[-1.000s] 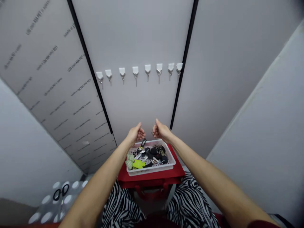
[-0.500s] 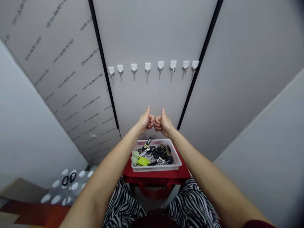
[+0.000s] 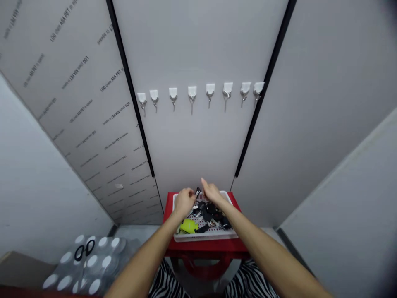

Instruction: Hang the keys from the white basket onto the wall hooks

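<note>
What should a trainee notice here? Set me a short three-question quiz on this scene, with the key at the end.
1. How many white hooks are there in the row?
2. True or false: the black-handled scissors lie on the white-capped bottles.
3. Which is nearer the lime-green item in the white basket: A) the left hand or B) the right hand?

Key: 1. Eight. 2. True. 3. A.
</note>
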Motion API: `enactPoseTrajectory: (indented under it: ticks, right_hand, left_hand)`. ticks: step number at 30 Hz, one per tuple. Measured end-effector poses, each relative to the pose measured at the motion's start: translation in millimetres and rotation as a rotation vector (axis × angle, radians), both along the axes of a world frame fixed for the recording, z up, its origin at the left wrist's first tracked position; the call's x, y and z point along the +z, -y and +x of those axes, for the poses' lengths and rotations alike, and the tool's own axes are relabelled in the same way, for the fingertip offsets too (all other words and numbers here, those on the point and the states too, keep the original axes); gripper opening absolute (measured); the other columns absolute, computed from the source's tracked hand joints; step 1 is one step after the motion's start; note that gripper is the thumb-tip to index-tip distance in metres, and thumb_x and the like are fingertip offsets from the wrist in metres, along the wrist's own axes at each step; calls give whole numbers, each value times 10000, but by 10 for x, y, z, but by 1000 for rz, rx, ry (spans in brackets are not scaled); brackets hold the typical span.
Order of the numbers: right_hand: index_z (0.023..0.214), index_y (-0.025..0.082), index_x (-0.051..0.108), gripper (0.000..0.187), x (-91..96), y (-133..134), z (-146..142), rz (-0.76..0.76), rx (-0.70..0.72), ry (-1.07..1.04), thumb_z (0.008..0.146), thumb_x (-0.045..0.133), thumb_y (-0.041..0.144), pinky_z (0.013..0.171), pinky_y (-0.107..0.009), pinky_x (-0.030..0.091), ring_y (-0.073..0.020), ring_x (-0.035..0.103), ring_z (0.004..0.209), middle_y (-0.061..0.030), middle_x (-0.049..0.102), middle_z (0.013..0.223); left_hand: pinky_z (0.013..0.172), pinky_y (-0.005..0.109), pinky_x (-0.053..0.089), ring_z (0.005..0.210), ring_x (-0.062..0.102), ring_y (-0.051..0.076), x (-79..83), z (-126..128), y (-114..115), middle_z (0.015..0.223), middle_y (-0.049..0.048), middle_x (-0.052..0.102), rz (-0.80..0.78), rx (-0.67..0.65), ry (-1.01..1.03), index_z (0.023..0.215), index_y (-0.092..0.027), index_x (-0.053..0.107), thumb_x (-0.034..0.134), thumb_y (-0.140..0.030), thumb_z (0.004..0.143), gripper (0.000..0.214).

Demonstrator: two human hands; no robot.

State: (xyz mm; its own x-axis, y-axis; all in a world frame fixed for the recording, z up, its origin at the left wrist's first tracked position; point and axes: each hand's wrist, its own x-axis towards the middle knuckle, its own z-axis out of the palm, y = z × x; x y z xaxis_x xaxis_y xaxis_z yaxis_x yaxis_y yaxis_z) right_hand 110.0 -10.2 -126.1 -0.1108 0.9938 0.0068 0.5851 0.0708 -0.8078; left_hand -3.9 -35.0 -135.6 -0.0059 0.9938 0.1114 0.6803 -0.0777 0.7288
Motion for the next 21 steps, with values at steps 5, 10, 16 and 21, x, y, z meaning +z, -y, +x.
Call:
enactPoseTrajectory:
  ticks: [5,10,16,21]
  right_hand:
    - [415,162,492,398,-149,11,-40,46,-60,391,658,331,432,489,-247,309,-166,513,552,-99,563,528]
    - [497,155,526,257,-208,64,-123,74,19,208,634,381,318,507,-245,332,-156,508,553,-69,573,559]
    - [627,169,495,198,93,50,-308,20,96,-419,590,434,355,438,-213,342,-114,480,497,-10,543,572]
    - [769,148,509,293,773,44,-525,36,154,-592,550,497,342,408,-194,324,-93,456,494,-21,551,648]
  left_hand:
    - [640,265,341,793,481,179,-152,-7,84,889,67,486,-4,-12,-409,818,-174,467,419,-226,644,188]
    - [670,252,355,814,481,170,-158,24,110,885,74,509,14,22,-235,837,-156,460,387,-150,648,203]
    - [645,210,407,704,534,122,107,-63,-17,822,95,573,37,78,685,889,-99,460,433,-118,605,286]
    - [667,230,409,709,536,126,727,-276,-34,790,76,588,198,53,971,806,-100,519,484,-95,549,259]
